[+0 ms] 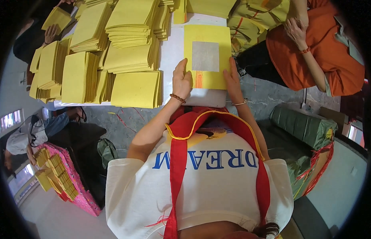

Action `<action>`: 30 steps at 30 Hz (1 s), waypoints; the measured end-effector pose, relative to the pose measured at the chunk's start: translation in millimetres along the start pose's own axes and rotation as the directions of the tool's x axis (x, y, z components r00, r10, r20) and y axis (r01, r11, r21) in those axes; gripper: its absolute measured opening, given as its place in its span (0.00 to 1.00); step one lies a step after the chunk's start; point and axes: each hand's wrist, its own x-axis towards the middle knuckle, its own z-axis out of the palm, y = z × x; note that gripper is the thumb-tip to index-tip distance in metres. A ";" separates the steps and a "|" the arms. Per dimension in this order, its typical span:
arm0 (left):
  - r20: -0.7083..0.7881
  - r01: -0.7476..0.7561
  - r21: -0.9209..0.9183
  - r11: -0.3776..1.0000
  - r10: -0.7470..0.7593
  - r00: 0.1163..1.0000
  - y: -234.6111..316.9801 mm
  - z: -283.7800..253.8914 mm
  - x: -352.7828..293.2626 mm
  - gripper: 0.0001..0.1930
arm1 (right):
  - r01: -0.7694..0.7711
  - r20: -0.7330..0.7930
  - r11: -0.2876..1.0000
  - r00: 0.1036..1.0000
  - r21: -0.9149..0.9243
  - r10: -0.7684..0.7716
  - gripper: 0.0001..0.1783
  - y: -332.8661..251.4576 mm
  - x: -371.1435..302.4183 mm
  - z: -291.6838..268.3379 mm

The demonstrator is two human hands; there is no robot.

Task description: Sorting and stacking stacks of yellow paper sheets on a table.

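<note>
Steadying this yellow paper [214,79] calls for even, light side pressure, I'd say: it sits face up near the white table's [172,44] front edge, right of the yellow stacks [131,59], left hand [182,80] along its left side, right hand [234,84] along its right. Fingers run mostly straight up the sides; can't tell if either hand pinches or just presses, undersides hidden. Best to match both palms' height, leave the grey square [205,56] and orange strip [199,79] untouched, and avoid bowing the middle.
</note>
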 end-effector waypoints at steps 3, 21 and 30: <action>-0.005 -0.057 0.120 0.991 0.058 0.998 2.0 -0.9 0.0 0.24 | 0.061 0.000 0.983 0.998 -0.171 -0.062 0.33 5.4 2.0 -0.1; 0.594 -0.637 0.367 0.678 0.356 0.721 55.0 -48.2 13.9 0.07 | -0.023 0.003 0.997 1.000 -0.071 0.023 0.14 4.1 -0.7 -19.7; 0.589 -0.556 0.386 0.736 0.267 0.762 61.4 -50.2 23.4 0.08 | -0.091 0.019 0.996 0.996 0.008 0.091 0.27 -3.4 1.3 -17.5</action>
